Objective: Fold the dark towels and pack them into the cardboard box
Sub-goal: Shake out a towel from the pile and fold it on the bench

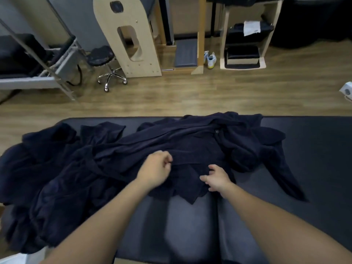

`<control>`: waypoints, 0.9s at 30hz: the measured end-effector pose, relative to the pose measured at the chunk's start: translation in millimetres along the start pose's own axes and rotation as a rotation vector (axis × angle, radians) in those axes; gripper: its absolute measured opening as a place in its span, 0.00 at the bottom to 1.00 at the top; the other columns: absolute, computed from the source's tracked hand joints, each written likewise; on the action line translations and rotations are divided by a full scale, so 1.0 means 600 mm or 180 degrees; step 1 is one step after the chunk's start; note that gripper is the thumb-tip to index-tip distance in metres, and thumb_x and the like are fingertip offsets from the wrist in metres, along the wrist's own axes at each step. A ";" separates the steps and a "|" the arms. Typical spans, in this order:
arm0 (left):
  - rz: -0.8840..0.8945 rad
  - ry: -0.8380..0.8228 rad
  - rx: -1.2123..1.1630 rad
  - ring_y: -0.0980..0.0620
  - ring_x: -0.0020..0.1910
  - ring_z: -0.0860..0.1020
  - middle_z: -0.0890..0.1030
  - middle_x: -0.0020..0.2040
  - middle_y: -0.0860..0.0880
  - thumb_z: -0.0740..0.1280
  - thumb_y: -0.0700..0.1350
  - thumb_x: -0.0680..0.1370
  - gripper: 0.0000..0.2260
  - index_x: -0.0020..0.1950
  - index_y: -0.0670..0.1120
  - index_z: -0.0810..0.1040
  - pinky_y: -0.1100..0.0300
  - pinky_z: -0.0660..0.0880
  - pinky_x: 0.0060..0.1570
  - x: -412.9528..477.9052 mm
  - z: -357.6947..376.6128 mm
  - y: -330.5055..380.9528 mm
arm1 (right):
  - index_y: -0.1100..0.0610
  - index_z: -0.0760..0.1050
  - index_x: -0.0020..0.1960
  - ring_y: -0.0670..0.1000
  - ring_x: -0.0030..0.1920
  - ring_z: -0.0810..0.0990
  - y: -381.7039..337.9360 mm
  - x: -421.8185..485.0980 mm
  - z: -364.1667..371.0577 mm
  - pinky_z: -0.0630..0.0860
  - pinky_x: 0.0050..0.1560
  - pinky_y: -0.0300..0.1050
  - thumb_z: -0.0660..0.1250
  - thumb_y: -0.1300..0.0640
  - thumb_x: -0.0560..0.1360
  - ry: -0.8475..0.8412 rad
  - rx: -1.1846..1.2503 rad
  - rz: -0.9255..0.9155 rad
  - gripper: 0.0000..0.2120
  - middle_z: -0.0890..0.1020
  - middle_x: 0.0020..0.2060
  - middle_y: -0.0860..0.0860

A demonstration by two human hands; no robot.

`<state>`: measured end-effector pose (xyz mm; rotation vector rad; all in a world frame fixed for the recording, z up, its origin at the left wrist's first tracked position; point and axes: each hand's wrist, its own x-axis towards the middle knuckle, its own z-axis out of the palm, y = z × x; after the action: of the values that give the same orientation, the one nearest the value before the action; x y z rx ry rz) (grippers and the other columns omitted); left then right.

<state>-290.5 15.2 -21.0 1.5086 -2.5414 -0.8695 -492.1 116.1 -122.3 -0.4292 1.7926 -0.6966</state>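
A heap of dark navy towels lies crumpled across the left and middle of a dark padded table. My left hand rests on the pile near its middle, fingers curled and pinching a fold of a towel. Just to its right, my right hand has its fingers curled down into the near edge of the same towel. One towel trails off to the right toward the table's front. No cardboard box is clearly in view.
Beyond the table is wooden floor. A rolling stool, a wooden panel, shelving with dark items and white shoes stand at the back. A metal frame is at far left.
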 end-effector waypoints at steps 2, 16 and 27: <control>0.0202 -0.0110 -0.0046 0.49 0.46 0.79 0.78 0.47 0.51 0.66 0.38 0.76 0.06 0.51 0.45 0.80 0.51 0.77 0.52 0.028 0.025 0.023 | 0.54 0.74 0.57 0.56 0.52 0.81 0.010 0.015 0.017 0.81 0.51 0.53 0.75 0.56 0.71 0.0443 0.0322 -0.0025 0.17 0.80 0.53 0.52; 0.1283 -0.0355 0.0660 0.41 0.63 0.75 0.76 0.66 0.46 0.62 0.40 0.80 0.22 0.74 0.47 0.66 0.47 0.70 0.64 0.318 0.122 0.278 | 0.49 0.75 0.45 0.45 0.29 0.75 -0.031 -0.060 -0.266 0.72 0.30 0.42 0.63 0.60 0.80 0.2202 0.1399 -0.1093 0.08 0.79 0.37 0.49; 0.0940 0.0469 -0.1615 0.57 0.39 0.74 0.76 0.40 0.52 0.62 0.39 0.82 0.07 0.46 0.48 0.74 0.61 0.71 0.42 0.301 0.011 0.242 | 0.56 0.78 0.51 0.54 0.47 0.81 -0.007 -0.060 -0.228 0.81 0.46 0.45 0.58 0.63 0.83 0.1327 0.3426 -0.0721 0.10 0.83 0.45 0.55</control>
<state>-501.2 -78.4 4.4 0.9794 -2.1364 -1.1842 -609.9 168.1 -63.5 0.2729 1.4628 -1.8581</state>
